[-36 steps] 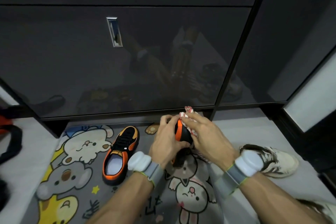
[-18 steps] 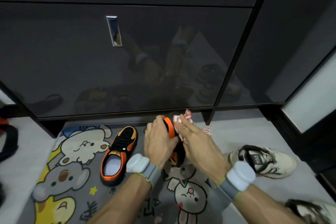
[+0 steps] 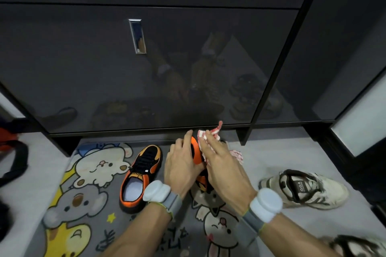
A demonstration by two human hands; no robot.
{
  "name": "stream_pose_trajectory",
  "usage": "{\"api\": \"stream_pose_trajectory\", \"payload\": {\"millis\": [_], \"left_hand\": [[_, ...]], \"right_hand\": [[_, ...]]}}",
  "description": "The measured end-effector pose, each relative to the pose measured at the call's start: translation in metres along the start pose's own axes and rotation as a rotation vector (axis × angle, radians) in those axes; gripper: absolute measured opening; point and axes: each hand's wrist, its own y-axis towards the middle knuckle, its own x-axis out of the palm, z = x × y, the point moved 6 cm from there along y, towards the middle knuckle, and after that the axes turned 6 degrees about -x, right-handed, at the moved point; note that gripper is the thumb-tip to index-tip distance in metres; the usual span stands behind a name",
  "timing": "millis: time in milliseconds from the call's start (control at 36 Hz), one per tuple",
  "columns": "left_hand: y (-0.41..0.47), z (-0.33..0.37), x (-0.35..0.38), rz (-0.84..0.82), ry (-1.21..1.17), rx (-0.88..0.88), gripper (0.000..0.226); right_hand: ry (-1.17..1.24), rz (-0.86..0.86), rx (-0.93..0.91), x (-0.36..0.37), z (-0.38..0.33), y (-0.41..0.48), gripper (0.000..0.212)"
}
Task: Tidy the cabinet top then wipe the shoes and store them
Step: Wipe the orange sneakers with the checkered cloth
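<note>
Left hand still grips the orange shoe — the flat-fingered right hand has rubbed the cloth slightly left across it, so wiping continues.

Left hand grips the orange shoe; right hand, fingers straight, presses a cloth onto it.

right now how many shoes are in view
4. One orange shoe lies on the mat; its twin is in the left hand; a white sneaker sits on the floor at right; a second sneaker, blurred, at the bottom-right corner. More may be hidden.
</note>
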Motion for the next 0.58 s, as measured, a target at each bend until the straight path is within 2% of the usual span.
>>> {"api": "stream_pose_trajectory", "payload": {"millis": [83,194,250,333,417,528,583], "left_hand": [[0.001,0.000,-0.001,-0.004,-0.056,0.007,0.077],[0.003,0.004,-0.002,-0.002,-0.075,0.019,0.071],[0.004,0.007,0.001,-0.011,-0.069,0.052,0.064],[0.005,0.008,0.002,-0.026,-0.049,0.068,0.051],[0.005,0.007,-0.001,-0.006,-0.047,0.052,0.042],[0.006,0.003,-0.006,-0.047,-0.125,-0.031,0.058],[0.007,-0.002,-0.007,-0.066,-0.155,-0.061,0.074]], "right_hand": [[0.060,-0.010,-0.038,0.001,-0.004,-0.002,0.065],[-0.076,0.082,-0.052,-0.014,-0.009,0.011,0.070],[-0.143,0.053,-0.052,-0.009,-0.012,0.013,0.068],[-0.236,0.050,-0.027,0.000,-0.013,0.011,0.085],[-0.243,0.094,-0.040,0.008,-0.009,0.001,0.093],[-0.173,0.058,-0.111,0.009,-0.014,-0.015,0.092],[-0.134,0.046,-0.077,0.010,-0.006,-0.019,0.088]]}}
